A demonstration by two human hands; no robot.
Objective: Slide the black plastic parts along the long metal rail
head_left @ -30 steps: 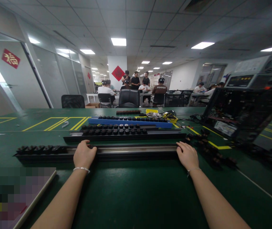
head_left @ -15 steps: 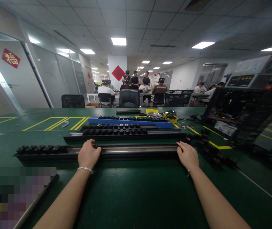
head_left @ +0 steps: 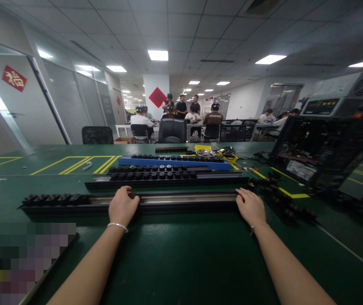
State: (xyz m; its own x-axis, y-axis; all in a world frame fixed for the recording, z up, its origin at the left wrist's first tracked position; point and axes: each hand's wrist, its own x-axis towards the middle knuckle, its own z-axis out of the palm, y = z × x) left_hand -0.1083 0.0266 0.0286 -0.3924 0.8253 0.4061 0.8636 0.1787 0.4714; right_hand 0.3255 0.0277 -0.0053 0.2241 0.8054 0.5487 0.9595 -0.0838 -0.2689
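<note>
A long black rail with a metal track (head_left: 181, 200) lies across the green bench in front of me. Several black knob-like parts (head_left: 54, 198) sit in its left end. My left hand (head_left: 122, 207) is curled on the rail's middle, its fingers closed on a small black part (head_left: 132, 195) in the track. At the rail's right end, my right hand (head_left: 250, 207) rests with its fingers bent over the rail's end.
Behind the rail lie a second black rail full of parts (head_left: 165, 178) and a blue rail (head_left: 173, 162). Loose black parts (head_left: 283, 203) lie at the right. An open machine chassis (head_left: 321, 148) stands at far right. People sit at tables far behind.
My left hand has slid rightwards along the rail with the small black part. The right hand has stayed at the rail's end.
</note>
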